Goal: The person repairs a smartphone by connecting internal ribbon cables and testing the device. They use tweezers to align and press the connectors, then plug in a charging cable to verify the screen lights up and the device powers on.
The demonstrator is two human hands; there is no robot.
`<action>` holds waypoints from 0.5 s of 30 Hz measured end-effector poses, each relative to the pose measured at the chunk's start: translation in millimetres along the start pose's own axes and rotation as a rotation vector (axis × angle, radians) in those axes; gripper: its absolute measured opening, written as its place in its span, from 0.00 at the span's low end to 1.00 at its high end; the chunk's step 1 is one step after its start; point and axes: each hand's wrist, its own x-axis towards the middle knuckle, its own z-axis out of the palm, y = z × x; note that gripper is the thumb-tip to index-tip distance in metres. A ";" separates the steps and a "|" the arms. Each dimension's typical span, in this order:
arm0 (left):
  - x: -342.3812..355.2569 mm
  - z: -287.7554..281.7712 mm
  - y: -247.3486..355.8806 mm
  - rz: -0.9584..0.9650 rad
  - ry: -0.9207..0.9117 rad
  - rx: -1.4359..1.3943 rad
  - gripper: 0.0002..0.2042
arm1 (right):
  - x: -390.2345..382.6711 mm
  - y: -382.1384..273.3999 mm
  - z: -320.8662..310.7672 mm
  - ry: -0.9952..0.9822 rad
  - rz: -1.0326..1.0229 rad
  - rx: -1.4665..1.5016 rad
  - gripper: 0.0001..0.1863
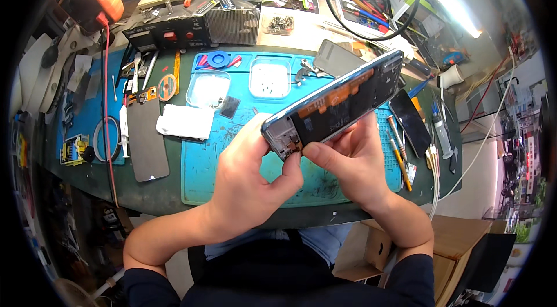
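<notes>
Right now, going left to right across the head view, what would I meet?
Dark grey panel → left plastic tub → opened phone → black phone → syringe.

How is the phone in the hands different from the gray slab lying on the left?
The phone is tilted up in the left hand and right hand; the gray slab lies flat. The phone is opened up, with an orange strip showing; the gray slab shows a mostly plain face. Both are long and thin.
</notes>
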 end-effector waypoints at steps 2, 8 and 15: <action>0.4 0.6 -0.4 0.103 0.009 0.115 0.18 | -0.1 -0.6 0.8 0.034 0.055 0.036 0.46; 4.2 -4.4 7.6 0.298 -0.002 0.267 0.19 | 1.1 -0.2 3.7 0.051 0.014 0.059 0.58; 5.8 -2.6 7.9 0.348 0.041 0.234 0.17 | 3.1 3.3 2.6 0.056 0.004 0.040 0.60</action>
